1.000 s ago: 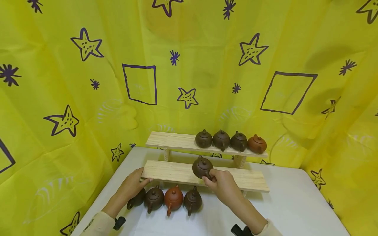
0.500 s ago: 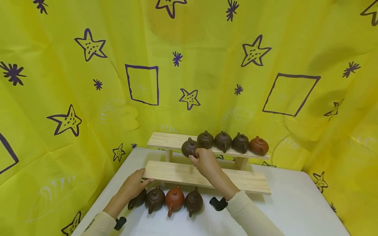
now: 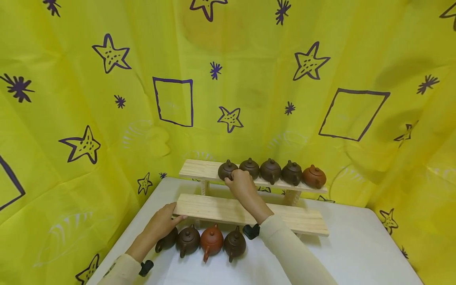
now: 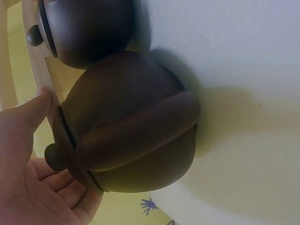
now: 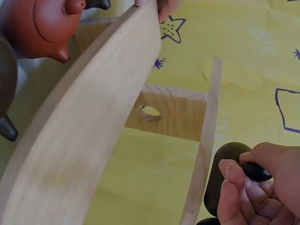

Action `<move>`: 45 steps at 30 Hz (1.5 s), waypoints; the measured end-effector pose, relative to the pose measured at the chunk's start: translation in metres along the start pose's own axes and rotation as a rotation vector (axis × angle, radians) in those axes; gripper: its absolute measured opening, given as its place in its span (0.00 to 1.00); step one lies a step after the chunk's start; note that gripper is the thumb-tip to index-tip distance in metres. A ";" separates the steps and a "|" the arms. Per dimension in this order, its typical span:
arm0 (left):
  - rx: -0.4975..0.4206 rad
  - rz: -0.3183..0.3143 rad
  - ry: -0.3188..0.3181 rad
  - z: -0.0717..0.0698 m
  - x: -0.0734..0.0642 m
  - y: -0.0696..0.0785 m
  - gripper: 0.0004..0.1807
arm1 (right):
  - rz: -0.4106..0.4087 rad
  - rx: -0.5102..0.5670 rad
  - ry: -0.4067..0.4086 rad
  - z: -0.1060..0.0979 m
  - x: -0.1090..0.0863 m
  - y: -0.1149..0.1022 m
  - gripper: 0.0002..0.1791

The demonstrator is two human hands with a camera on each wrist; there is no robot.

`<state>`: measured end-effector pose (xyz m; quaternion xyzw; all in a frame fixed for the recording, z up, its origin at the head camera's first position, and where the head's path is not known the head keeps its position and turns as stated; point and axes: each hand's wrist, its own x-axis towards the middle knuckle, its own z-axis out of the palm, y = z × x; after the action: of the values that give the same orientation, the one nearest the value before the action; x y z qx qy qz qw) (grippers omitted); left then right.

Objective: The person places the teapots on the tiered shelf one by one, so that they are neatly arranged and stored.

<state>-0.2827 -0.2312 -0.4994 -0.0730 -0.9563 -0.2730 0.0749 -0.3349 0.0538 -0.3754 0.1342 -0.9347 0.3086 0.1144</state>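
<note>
With my right hand (image 3: 243, 187) I pinch the handle of a dark brown teapot (image 3: 227, 169) at the upper wooden shelf (image 3: 199, 168). In the right wrist view that teapot (image 5: 225, 159) is partly hidden by the fingers; whether it bears fully on the board cannot be told. To its right on that shelf stand several more teapots, dark brown ones (image 3: 270, 171) and a reddish one (image 3: 314, 176) at the end. My left hand (image 3: 160, 222) grips the left end of the lower shelf (image 3: 210, 208), thumb at its front edge. Below that hand sits a dark teapot (image 4: 131, 122), partly covered in the head view.
In front of the lower shelf, on the white table (image 3: 342, 241), a row holds dark teapots (image 3: 188, 239) and an orange-red teapot (image 3: 211, 240). Wooden supports (image 3: 292, 196) carry the boards. A yellow patterned curtain (image 3: 249, 79) closes off the back and sides.
My right hand has carried the dark teapot from above the lower shelf up and left to the left end of the upper row. The left hand stays on the lower shelf.
</note>
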 end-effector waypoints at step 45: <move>-0.019 -0.014 0.002 -0.001 -0.001 0.000 0.39 | 0.098 0.024 -0.059 0.000 0.024 -0.003 0.36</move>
<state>-0.2816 -0.2319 -0.4988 -0.0668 -0.9541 -0.2828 0.0730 -0.3561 0.0471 -0.3670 0.0986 -0.9393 0.3211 0.0699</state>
